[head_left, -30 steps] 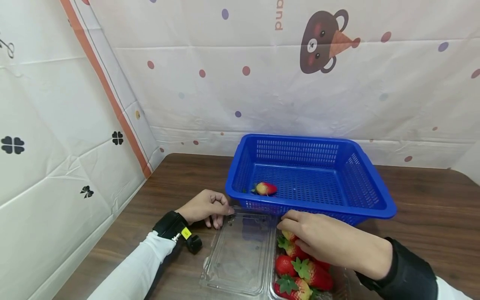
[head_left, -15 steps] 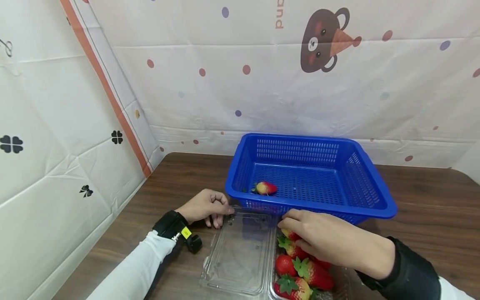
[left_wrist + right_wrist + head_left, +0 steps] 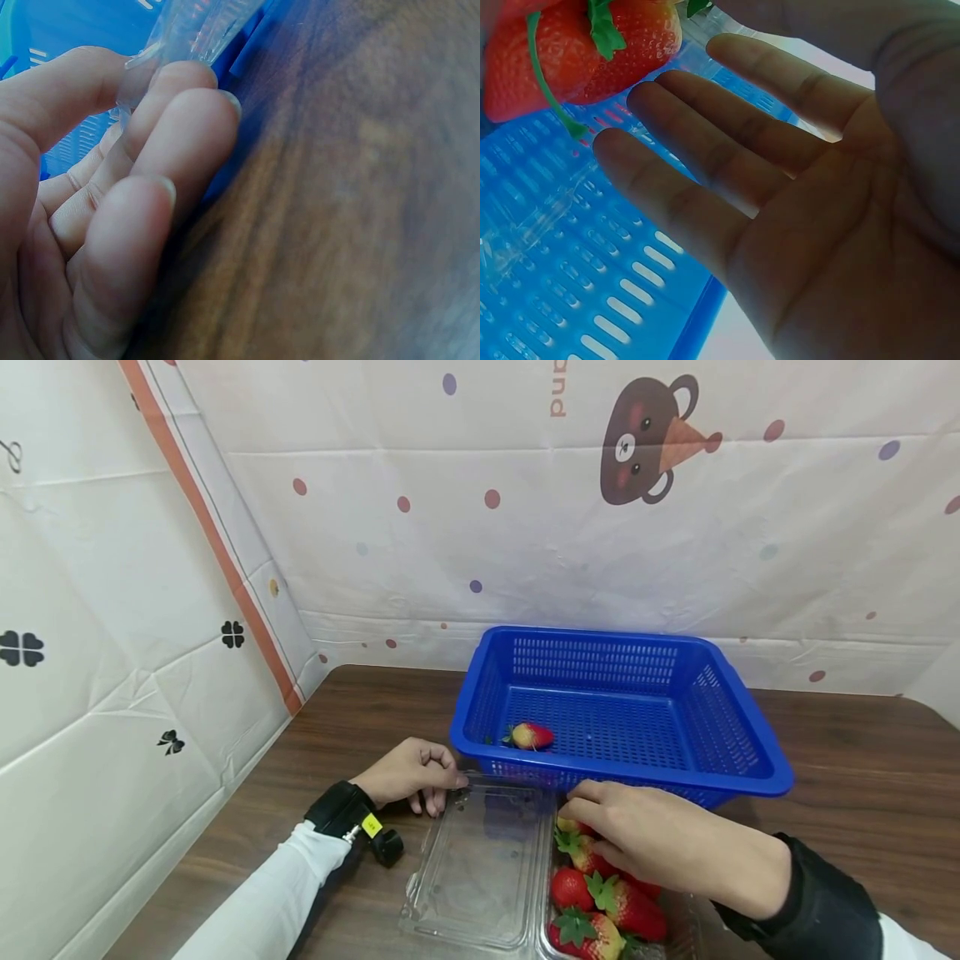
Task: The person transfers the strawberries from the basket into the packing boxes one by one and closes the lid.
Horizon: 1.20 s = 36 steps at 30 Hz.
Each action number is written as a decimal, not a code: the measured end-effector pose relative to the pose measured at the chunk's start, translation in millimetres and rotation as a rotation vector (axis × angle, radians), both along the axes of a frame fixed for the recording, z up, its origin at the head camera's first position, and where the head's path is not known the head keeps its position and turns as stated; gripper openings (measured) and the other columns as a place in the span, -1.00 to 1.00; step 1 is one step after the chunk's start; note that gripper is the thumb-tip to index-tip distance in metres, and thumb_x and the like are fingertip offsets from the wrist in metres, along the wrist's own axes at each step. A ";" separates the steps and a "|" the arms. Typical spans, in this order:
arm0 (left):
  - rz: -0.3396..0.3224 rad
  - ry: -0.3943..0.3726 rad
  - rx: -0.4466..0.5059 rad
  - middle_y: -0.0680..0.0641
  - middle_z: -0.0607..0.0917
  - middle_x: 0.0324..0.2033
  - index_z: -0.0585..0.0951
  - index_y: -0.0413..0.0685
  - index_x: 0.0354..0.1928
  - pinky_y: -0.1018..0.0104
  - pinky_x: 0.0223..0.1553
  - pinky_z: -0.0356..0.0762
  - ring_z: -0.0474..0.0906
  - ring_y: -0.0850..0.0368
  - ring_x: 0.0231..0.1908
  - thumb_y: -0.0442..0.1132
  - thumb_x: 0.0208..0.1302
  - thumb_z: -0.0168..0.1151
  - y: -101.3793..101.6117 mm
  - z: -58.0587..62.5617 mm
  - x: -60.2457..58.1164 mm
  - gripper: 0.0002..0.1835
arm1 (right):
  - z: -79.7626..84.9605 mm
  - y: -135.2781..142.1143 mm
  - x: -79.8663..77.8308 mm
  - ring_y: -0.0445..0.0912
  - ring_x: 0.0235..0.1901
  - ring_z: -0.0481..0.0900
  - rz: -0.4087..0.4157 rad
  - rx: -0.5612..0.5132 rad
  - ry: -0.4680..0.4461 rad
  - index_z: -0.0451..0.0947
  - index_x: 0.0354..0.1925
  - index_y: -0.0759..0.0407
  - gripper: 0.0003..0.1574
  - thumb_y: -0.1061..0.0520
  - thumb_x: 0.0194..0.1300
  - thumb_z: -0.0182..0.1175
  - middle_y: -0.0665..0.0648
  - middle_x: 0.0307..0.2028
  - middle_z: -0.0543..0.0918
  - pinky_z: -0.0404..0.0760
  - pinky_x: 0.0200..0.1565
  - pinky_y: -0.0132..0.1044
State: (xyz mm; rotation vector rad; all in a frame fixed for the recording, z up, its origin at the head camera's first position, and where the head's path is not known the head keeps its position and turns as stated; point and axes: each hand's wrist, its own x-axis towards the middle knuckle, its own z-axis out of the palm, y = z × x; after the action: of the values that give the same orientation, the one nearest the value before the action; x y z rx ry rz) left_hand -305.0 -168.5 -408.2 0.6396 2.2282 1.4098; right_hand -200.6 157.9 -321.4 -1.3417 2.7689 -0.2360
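Note:
A clear plastic clamshell box lies spread on the table, its lid (image 3: 480, 877) to the left and its other half filled with several strawberries (image 3: 633, 914). My left hand (image 3: 411, 777) pinches the lid's far left corner between thumb and fingers; the clear plastic (image 3: 199, 34) shows between them in the left wrist view. Over the far end of the filled half is my right hand (image 3: 637, 831). In the right wrist view its fingers (image 3: 705, 157) are nearly straight, with the tips right by red strawberries (image 3: 630, 52). The berries beneath that hand are partly hidden.
A blue plastic basket (image 3: 615, 774) with slotted walls stands just behind the clamshell box. One red and pale strawberry (image 3: 533, 737) lies inside it, at the near left. The brown wooden table (image 3: 847, 777) meets a patterned cloth wall (image 3: 390, 560) at the back and left.
Almost nothing differs. My right hand has shifted very slightly to the right over the strawberries; the left hand has stayed on the lid corner.

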 end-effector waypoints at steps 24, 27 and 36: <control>0.012 -0.010 -0.016 -0.12 0.68 -0.65 0.61 -0.10 -0.34 0.41 -0.72 0.53 0.59 0.04 -0.67 0.03 0.19 0.34 0.8 3.1 2.1 -0.68 | 4.6 -1.0 1.7 -0.26 -0.19 0.55 0.011 0.000 0.017 0.57 0.01 0.04 -0.64 0.14 0.22 0.31 -0.05 -0.14 0.61 0.69 -0.17 -0.28; 0.014 -0.005 -0.021 -0.12 0.68 -0.65 0.61 -0.09 -0.34 0.41 -0.72 0.53 0.59 0.04 -0.66 0.04 0.19 0.34 0.8 3.5 2.2 -0.68 | 6.1 -1.2 2.4 -0.25 -0.17 0.55 0.019 -0.003 0.024 0.56 0.02 0.02 -0.64 0.15 0.23 0.31 -0.05 -0.12 0.61 0.69 -0.18 -0.29; 0.013 -0.013 -0.012 -0.12 0.68 -0.65 0.61 -0.10 -0.34 0.41 -0.72 0.53 0.59 0.04 -0.66 0.03 0.19 0.34 1.0 3.6 2.7 -0.68 | 11.8 -3.7 3.6 -0.27 -0.22 0.57 0.049 -0.069 0.049 0.58 0.02 0.05 -0.65 0.20 0.25 0.28 -0.01 -0.11 0.63 0.69 -0.26 -0.37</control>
State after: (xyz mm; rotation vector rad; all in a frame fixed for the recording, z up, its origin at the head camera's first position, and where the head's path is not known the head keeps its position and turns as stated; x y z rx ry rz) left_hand -302.4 -167.5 -404.6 0.6119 2.2329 1.4019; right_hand -197.1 154.2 -309.6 -1.4479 2.7875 -0.3028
